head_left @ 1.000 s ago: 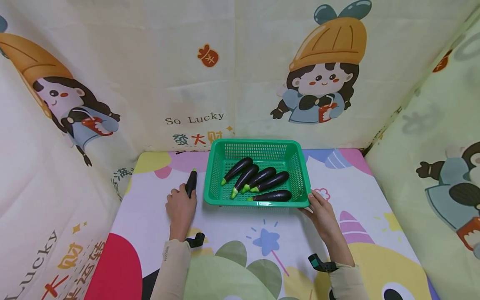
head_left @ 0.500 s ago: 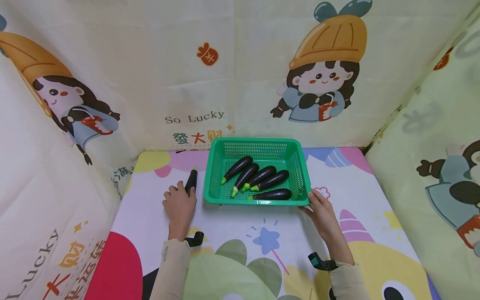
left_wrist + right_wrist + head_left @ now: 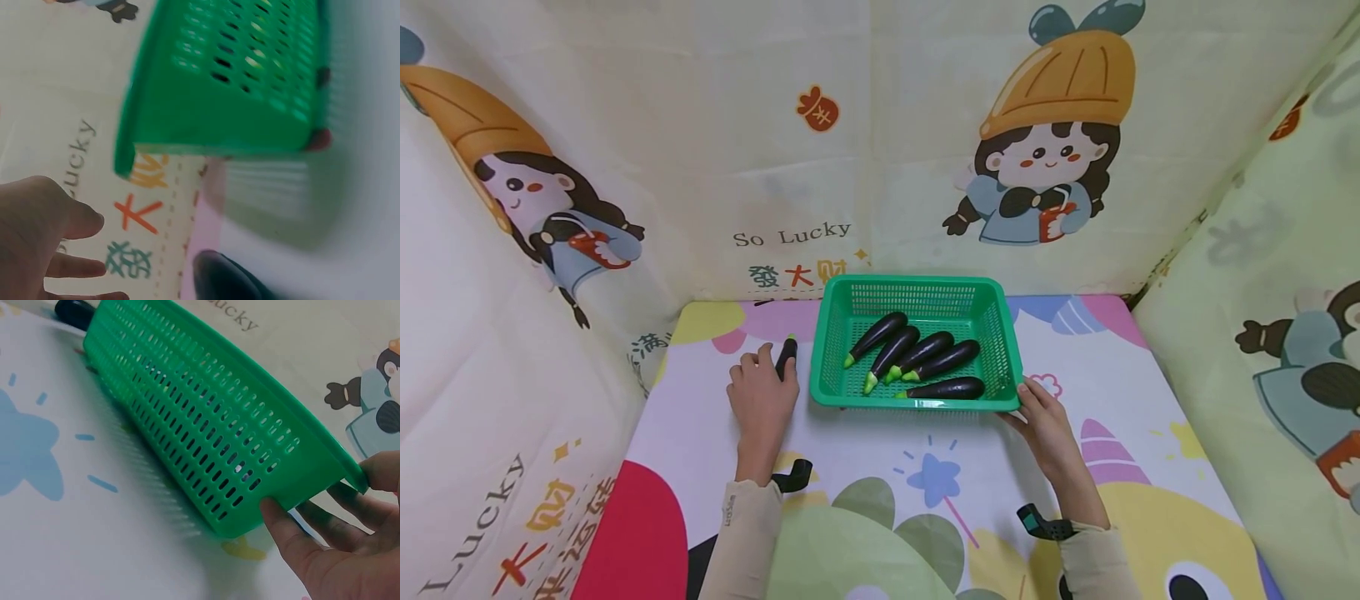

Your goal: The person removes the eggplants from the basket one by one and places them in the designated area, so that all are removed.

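Several dark purple eggplants [image 3: 945,361] with green stem ends lie inside a green slotted plastic basket [image 3: 817,358] in the head view. Left of the basket, a single eggplant [image 3: 786,357] lies on the table. My left hand [image 3: 762,404] is right over that eggplant, partly covering it. In the left wrist view the fingers [image 3: 78,219] are spread and apart from the eggplant [image 3: 222,278], with nothing between them. My right hand [image 3: 1043,425] grips the basket's near right corner. The right wrist view shows one fingertip on its side wall and other fingers at the rim.
The table [image 3: 865,450] has a printed cartoon cover. Hanging printed cloth [image 3: 895,208] encloses it at the back and both sides. Something small and red [image 3: 320,139] shows under the basket's bottom edge. Each wrist wears a black strap mount [image 3: 793,476].
My left hand has shifted slightly forward over the loose eggplant, covering more of it. The basket, its eggplants and my right hand stay where they were.
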### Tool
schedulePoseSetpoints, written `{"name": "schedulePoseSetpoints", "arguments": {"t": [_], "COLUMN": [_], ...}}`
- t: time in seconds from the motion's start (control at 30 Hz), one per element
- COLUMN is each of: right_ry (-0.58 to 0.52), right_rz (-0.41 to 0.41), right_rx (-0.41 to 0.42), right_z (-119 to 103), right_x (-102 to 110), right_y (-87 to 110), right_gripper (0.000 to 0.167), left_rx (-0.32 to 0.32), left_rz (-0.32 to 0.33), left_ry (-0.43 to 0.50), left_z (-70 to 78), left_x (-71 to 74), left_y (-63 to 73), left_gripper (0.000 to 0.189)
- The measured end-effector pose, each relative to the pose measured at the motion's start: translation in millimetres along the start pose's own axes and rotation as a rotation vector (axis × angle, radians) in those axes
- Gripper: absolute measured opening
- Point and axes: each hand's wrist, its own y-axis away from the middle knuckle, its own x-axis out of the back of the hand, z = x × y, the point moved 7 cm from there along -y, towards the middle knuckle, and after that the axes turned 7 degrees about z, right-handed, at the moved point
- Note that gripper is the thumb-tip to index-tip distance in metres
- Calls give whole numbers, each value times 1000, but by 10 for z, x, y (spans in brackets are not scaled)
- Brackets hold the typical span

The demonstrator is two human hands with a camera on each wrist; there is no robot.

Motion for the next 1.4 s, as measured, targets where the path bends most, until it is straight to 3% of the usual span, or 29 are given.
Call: {"name": "schedulePoseSetpoints", "arguments": {"t": [0.3, 0.63, 0.77, 0.97, 1.1, 1.4], "right_ry": [19, 4, 5, -6, -9, -11], "right_rz": [-1, 3, 3, -1, 0, -6], "right_rx": [0, -12, -9, -2, -5, -4], "right_z": [-11, -43, -34, -18, -17, -25], "right_x": [-2, -9, -3, 12, 5, -7], "right_y": [0, 18, 21, 3, -4, 2], "right_gripper": [63, 62, 62, 64, 64, 64], "left_rx": [-45, -263, -292, -345, -399, -495], "left_rz": [-12, 43, -25, -218, -311, -489], "left_ry": [74, 238, 341, 476, 497, 451], "left_z": [260, 557, 679, 910, 1070, 1381], "left_x": [129, 64, -11, -143, -211, -398], "left_y": [23, 69, 104, 172, 230, 380], "left_gripper": [52, 42, 38, 36, 36, 46]}}
